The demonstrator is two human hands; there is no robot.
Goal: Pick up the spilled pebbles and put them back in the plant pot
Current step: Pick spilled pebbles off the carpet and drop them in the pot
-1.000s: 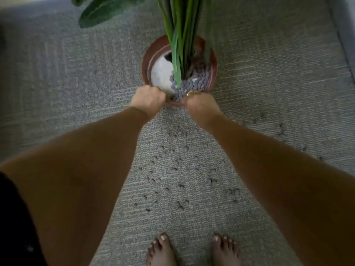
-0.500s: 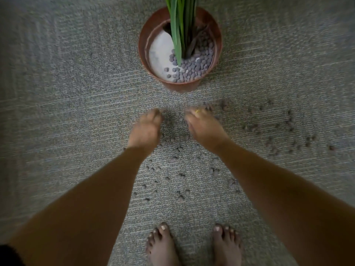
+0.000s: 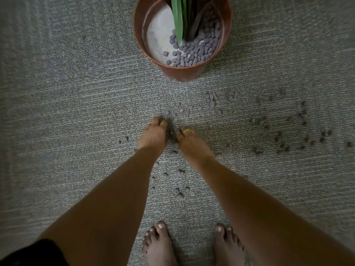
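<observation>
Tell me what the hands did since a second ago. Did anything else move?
Both hands came away from the pot rim and dropped to the carpet. Now the left hand and right hand sit close together, cupped around some spilled pebbles; whether they grip any is hidden. The view tilted down too. The pot, its plant, the scattered pebbles and the bare feet stayed put.

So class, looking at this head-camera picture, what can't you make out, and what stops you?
- Plant, head view: top edge cuts off its leaves.
- Left hand and right hand: backs face the camera, hiding the palms and any pebbles held.
- Far-right pebbles on the carpet: too blurred to count.
</observation>
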